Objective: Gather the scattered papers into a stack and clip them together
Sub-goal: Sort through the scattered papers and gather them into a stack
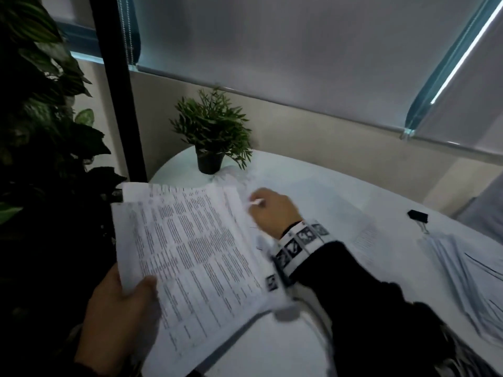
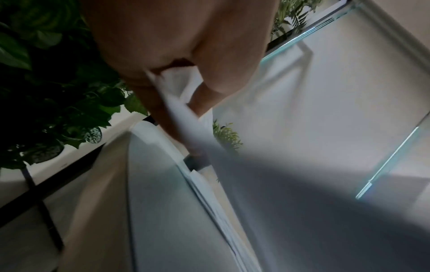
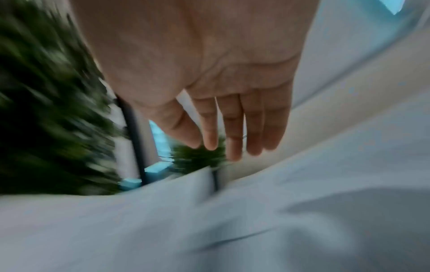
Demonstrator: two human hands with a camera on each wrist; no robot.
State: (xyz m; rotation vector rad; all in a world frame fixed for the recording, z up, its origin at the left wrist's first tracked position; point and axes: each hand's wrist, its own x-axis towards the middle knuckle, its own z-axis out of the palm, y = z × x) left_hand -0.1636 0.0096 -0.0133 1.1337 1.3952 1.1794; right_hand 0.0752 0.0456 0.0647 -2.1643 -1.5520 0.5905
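At the near left of the scene, the left hand grips the near corner of the gathered papers, thumb on top and fingers beneath; the left wrist view confirms sheets pinched between thumb and fingers. The sheaf is held tilted above the bench, its sheets fanned and out of register at the far edge. The right hand is extended at the sheaf's far right edge. The right wrist view shows its fingers straight and close together with nothing between them, so it reads as empty, though the head view shows a pale streak at the knuckles that cannot be identified through blur.

Further right, loose sheets lie on the bench near its right edge, and the black binder clip sits on the bench beyond them, well apart from both hands. A small potted plant stands at the far side of the bench.

Assessment: gathering is incomplete. The flat right hand is best used to square the far edge of the sheaf while the left grip stays firm but not crushing. The stack should then be tapped upright on the bench to align it, and the right-hand sheets added before the clip is fetched. Risk: the fanned sheets may slip from the single-corner hold.
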